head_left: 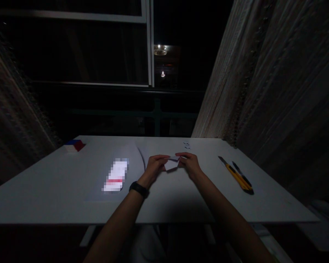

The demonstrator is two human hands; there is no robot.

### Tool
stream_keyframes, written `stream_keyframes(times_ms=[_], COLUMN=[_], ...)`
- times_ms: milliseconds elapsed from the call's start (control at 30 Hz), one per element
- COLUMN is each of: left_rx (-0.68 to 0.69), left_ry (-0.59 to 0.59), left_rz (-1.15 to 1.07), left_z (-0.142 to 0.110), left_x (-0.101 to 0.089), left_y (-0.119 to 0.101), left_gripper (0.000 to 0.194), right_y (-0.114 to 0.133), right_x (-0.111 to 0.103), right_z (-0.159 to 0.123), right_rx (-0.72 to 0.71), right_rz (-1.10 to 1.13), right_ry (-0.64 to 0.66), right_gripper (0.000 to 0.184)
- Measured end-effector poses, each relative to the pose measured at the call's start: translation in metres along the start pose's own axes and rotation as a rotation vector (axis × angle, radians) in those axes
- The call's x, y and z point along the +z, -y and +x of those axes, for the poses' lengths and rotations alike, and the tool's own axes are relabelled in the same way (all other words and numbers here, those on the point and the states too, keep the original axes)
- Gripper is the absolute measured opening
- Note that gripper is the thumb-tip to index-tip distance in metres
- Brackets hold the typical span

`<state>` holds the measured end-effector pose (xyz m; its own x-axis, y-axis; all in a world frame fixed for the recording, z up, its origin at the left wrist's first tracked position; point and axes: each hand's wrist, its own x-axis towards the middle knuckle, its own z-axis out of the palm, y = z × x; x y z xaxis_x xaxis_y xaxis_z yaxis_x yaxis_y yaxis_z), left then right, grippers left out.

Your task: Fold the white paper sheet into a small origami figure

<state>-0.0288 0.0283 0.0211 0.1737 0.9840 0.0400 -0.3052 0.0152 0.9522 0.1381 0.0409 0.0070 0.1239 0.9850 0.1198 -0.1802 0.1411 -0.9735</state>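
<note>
Between my two hands is a small piece of folded white paper (171, 165), held a little above the white table. My left hand (155, 166), with a black band on its wrist, pinches the paper's left side. The right side is gripped by my right hand (190, 163), its fingers bent over the top edge. A fold or flap shows along the top of the paper. Fingertips behind the paper are hidden.
A lit phone (116, 175), its screen blurred, lies on white paper sheets (135, 157) at left. A yellow box cutter (235, 176) and a dark pen (241, 173) lie at right. A red, white and blue cube (74, 145) stands at the far left of the table (181, 204).
</note>
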Motion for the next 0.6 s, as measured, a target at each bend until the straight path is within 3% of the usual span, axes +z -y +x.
stream_keyframes(times_ms=[100, 267, 400, 500, 600], left_rx=[0.003, -0.014, 0.006, 0.06, 0.161], left_ry=[0.041, -0.009, 0.018, -0.054, -0.145], left_rz=[-0.027, 0.017, 0.074, 0.135, 0.254], left_z=[-0.0002, 0.0015, 0.0042, 0.0065, 0.0077], left_x=[0.0009, 0.0034, 0.0019, 0.0005, -0.0003], left_y=[-0.0003, 0.0018, 0.0065, 0.0078, 0.0056], left_gripper=[0.027, 0.04, 0.036, 0.028, 0.02], right_y=[0.0008, 0.0022, 0.0018, -0.0004, -0.0026], right_x=[0.0009, 0.003, 0.0042, 0.0052, 0.0071], right_z=[-0.0001, -0.0012, -0.0011, 0.0007, 0.002], right_rx=[-0.045, -0.14, -0.187, -0.263, -0.259], right_rz=[-0.022, -0.075, -0.107, -0.081, -0.067], right_ry=[-0.032, -0.027, -0.037, -0.086, -0.096], right_gripper=[0.015, 0.012, 0.026, 0.043, 0.037])
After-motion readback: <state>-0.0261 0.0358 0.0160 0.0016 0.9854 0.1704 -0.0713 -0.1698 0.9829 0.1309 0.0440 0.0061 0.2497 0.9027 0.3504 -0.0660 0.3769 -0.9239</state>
